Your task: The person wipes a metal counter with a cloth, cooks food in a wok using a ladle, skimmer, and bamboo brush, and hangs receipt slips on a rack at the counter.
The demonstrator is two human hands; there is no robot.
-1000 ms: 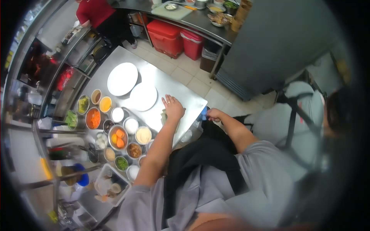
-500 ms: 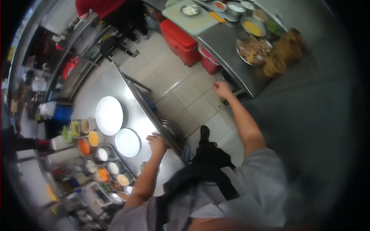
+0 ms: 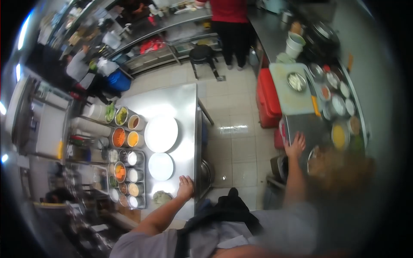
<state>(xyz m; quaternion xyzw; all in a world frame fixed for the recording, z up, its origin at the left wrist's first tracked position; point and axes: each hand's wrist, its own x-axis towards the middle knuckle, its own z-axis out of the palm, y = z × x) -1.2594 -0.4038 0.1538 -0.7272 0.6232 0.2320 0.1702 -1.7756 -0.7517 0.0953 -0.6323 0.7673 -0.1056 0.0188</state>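
Observation:
My left hand (image 3: 186, 187) rests on the edge of the steel table (image 3: 188, 142), its fingers stretched out and holding nothing. Just left of it are a small round white plate (image 3: 161, 166) and a pale crumpled cloth (image 3: 161, 198). A larger white plate (image 3: 161, 133) lies beyond the small one. On the other side, my right hand (image 3: 296, 145) is spread open at the edge of the right steel counter (image 3: 299, 123). Nearest to it are a white cutting board (image 3: 282, 92), a yellow-handled knife (image 3: 316, 105) and a bowl of yellow contents (image 3: 340, 136).
Several food containers, one with shredded orange food (image 3: 118, 137), line the table's left side. A red cooler (image 3: 267, 99) stands against the right counter. A tiled aisle (image 3: 243, 137) runs between the two surfaces. Further off are a black stool (image 3: 202, 53) and a person in red (image 3: 229, 10).
My view has swung toward the right counter. The right hand has gone from hanging over the aisle, fingers curled, to the counter's edge, fingers spread. The left hand stays on the table edge.

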